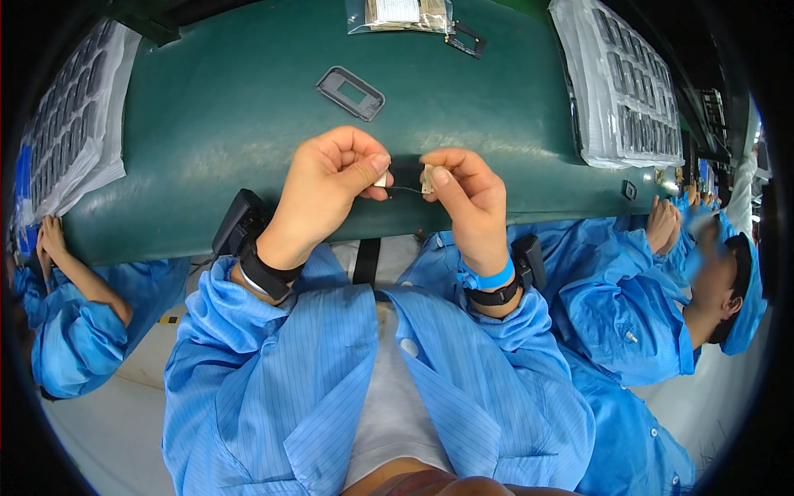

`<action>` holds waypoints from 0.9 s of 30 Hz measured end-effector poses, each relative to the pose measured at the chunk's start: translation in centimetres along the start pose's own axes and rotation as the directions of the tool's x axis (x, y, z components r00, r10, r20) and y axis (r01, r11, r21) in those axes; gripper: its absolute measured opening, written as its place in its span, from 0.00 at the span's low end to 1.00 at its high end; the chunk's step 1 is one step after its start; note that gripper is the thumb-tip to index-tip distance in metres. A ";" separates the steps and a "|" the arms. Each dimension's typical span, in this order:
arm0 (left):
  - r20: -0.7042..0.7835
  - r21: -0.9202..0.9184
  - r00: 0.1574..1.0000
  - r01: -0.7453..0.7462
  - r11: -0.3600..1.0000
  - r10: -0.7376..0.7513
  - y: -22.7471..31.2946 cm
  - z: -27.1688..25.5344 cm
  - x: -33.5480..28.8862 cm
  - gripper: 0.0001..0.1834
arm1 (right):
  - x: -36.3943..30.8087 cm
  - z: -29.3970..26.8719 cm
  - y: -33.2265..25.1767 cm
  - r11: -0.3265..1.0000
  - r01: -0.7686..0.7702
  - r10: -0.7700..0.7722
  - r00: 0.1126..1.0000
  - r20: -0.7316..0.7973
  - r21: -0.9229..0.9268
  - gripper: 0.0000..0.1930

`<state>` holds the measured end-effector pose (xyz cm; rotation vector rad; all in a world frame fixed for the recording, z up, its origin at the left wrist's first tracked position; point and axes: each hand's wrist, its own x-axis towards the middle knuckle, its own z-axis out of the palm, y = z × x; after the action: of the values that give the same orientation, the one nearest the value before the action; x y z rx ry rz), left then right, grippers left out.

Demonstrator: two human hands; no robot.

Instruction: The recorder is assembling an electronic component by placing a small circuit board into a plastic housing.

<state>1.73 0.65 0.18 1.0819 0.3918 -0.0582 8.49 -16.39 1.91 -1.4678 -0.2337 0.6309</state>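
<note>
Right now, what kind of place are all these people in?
Probably a factory workroom, though I can't be certain: the people wear matching blue jackets around a big green worktable, and plastic trays hold rows of dark parts.

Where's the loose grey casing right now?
In the head view, left of centre, the grey casing lies on the table between the left hand and clear bag.

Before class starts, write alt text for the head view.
A person's left hand and right hand each pinch a small pale piece, a thin wire between the pieces, above a green tabletop. A grey oblong frame lies beyond; blue-jacketed co-workers flank them.
</note>
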 end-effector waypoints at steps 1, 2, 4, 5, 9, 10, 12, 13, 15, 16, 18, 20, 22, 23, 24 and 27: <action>-0.015 -0.024 1.000 -0.011 1.000 0.010 -0.2 -0.1 -0.1 0.04 | -0.1 0.0 -0.1 1.000 0.000 0.000 1.000 0.001 0.000 0.06; -0.032 -0.048 0.999 -0.023 0.999 0.022 -0.2 -0.1 -0.1 0.04 | -0.2 -0.2 -0.4 1.000 -0.004 0.004 1.000 0.019 0.027 0.08; -0.027 -0.040 1.000 -0.014 0.999 0.013 -0.1 -0.2 -0.2 0.05 | -0.5 -0.1 -0.5 0.999 -0.010 0.008 0.999 0.037 0.053 0.09; -0.017 -0.033 1.000 -0.003 0.999 0.002 -0.1 -0.3 -0.2 0.06 | -0.8 0.2 -0.4 0.998 -0.016 0.014 0.999 0.038 0.053 0.09; -0.016 -0.047 1.000 -0.004 0.999 0.003 0.0 0.2 -0.5 0.08 | -1.0 -0.4 0.5 0.999 -0.022 0.020 0.998 0.064 0.033 0.07; -0.005 -0.052 1.000 0.005 0.999 -0.006 0.0 0.3 -0.7 0.08 | -0.9 -0.6 0.7 0.999 -0.021 0.019 0.998 0.062 0.032 0.07; 0.005 -0.054 1.000 0.015 0.998 -0.014 -0.1 0.2 -0.8 0.09 | -1.0 -0.9 0.9 0.998 -0.006 0.004 0.999 0.051 0.056 0.05; 0.032 -0.061 0.999 0.015 0.998 -0.013 -0.2 0.1 -0.9 0.10 | -0.9 -1.0 0.9 0.998 -0.005 0.003 0.999 0.051 0.056 0.05; 0.059 -0.066 0.998 0.016 0.998 -0.013 -0.3 0.0 -1.0 0.11 | -0.9 -1.1 1.0 0.999 0.024 -0.026 0.998 0.055 0.045 0.05; 0.069 -0.051 0.998 0.017 0.999 -0.013 -0.2 0.0 -1.0 0.13 | -0.9 -1.1 0.8 0.999 0.024 -0.027 0.998 0.055 0.045 0.05; 0.079 -0.037 0.997 0.017 0.999 -0.014 -0.2 0.0 -1.0 0.14 | -1.0 -1.1 0.4 0.999 -0.005 0.000 0.996 0.093 0.051 0.05; 0.111 -0.087 0.993 0.036 0.996 -0.027 0.0 0.0 -0.8 0.15 | -0.9 -1.3 0.4 0.999 -0.032 0.026 0.989 0.149 0.039 0.05; 0.129 -0.094 0.991 0.047 0.994 -0.034 0.3 0.1 -0.6 0.14 | -0.8 -1.5 0.2 0.998 -0.059 0.052 0.978 0.203 0.027 0.05; 0.145 -0.101 0.989 0.057 0.993 -0.042 0.4 0.1 -0.6 0.14 | -0.7 -1.6 0.1 0.997 -0.079 0.076 0.972 0.221 0.005 0.05; 0.143 -0.100 0.989 0.057 0.993 -0.043 0.4 0.1 -0.5 0.14 | -0.6 -1.7 0.1 0.995 -0.099 0.100 0.966 0.238 -0.018 0.05; 0.174 -0.113 0.982 0.089 0.990 -0.068 0.3 0.0 -0.4 0.12 | -0.5 -1.5 -0.3 0.995 -0.091 0.078 0.975 0.210 0.051 0.05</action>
<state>1.45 0.78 0.54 0.9345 0.2807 -0.1936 8.93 -17.88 2.14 -1.3592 -0.3130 0.8552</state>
